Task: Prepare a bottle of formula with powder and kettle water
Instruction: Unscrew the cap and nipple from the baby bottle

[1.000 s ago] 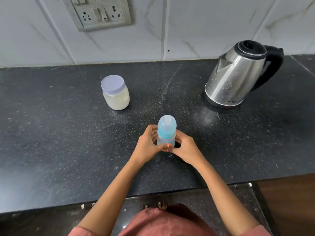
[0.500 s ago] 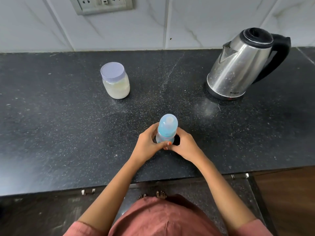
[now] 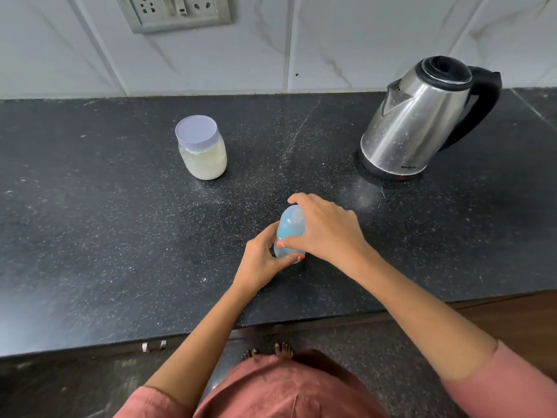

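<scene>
Bottle [image 3: 288,229] sits on the black speckled bench [image 3: 90,236], centre of frame, a bit below the middle, near the front edge. Translucent body, pale blue cap on top.

Left grip [image 3: 260,260]: fingers curled round the lower body of the bottle, thumb across the near side. Closed on it.

Right grip [image 3: 328,230]: comes in from the right and wraps over the cap, fingers over the far side, thumb on the near side. Closed on the cap. Both thumbnails are painted orange.

Powder jar [image 3: 203,152] is upper left of the bottle, well apart from it. It has a lilac lid on and pale powder inside.

Steel kettle [image 3: 422,119] is at upper right, near the wall, black lid shut, black handle pointing right, spout facing left.

Socket plate [image 3: 177,10] is on the tiled wall at the top edge. Bare toes [image 3: 268,351] show below the bench edge.
</scene>
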The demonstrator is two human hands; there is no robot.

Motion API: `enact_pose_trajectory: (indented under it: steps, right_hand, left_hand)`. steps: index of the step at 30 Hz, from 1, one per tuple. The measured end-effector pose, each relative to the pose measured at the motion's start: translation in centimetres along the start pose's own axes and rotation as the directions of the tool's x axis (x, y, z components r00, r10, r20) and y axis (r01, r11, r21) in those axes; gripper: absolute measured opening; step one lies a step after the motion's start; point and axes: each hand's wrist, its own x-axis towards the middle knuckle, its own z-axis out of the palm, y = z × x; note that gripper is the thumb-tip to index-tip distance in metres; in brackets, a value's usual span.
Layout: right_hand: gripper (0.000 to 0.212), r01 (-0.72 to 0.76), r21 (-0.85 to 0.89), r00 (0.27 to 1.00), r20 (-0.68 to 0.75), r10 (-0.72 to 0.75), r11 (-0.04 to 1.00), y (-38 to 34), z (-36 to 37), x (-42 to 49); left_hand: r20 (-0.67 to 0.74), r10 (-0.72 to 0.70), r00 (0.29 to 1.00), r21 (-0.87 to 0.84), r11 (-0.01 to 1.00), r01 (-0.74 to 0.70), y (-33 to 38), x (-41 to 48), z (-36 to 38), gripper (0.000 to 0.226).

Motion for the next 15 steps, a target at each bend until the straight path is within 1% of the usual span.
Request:
enact_pose_trajectory:
  steps: [3,5,7,9,12,15]
  right_hand:
    - [0.062,-0.012,-0.166,1.0,-0.004,0.012,0.986,-1.3,0.4,0.6]
    - [0.053,0.006,-0.214,1.0,-0.005,-0.007,0.977,-1.7,0.4,0.8]
    - [0.043,0.053,-0.191,0.998,0.027,-0.048,0.98,-1.8,0.2,0.9]
    - [0.039,0.107,-0.123,0.992,0.081,-0.098,0.987,-1.7,-0.2,1.0]
    - [0.038,0.163,-0.067,0.98,0.128,-0.153,0.984,-1.5,-0.7,1.0]
    - [0.039,0.203,-0.058,0.969,0.158,-0.192,0.977,-1.3,-0.9,1.2]
  left_hand:
    - [-0.007,0.019,1.0,0.013,1.0,-0.019,-0.2,-0.2,0.1,0.043]
    - [-0.005,0.021,1.0,0.008,1.0,-0.021,-0.2,-0.2,0.1,0.043]
    - [0.001,0.023,1.0,0.016,1.0,-0.023,-0.2,-0.2,-0.1,0.041]
    - [0.005,0.025,1.0,0.022,0.999,-0.025,-0.1,-0.1,-0.1,0.042]
    - [0.01,0.015,1.0,0.011,1.0,-0.015,-0.2,0.0,-0.2,0.043]
    - [0.018,0.001,1.0,0.009,1.0,-0.001,-0.3,0.1,-0.2,0.042]
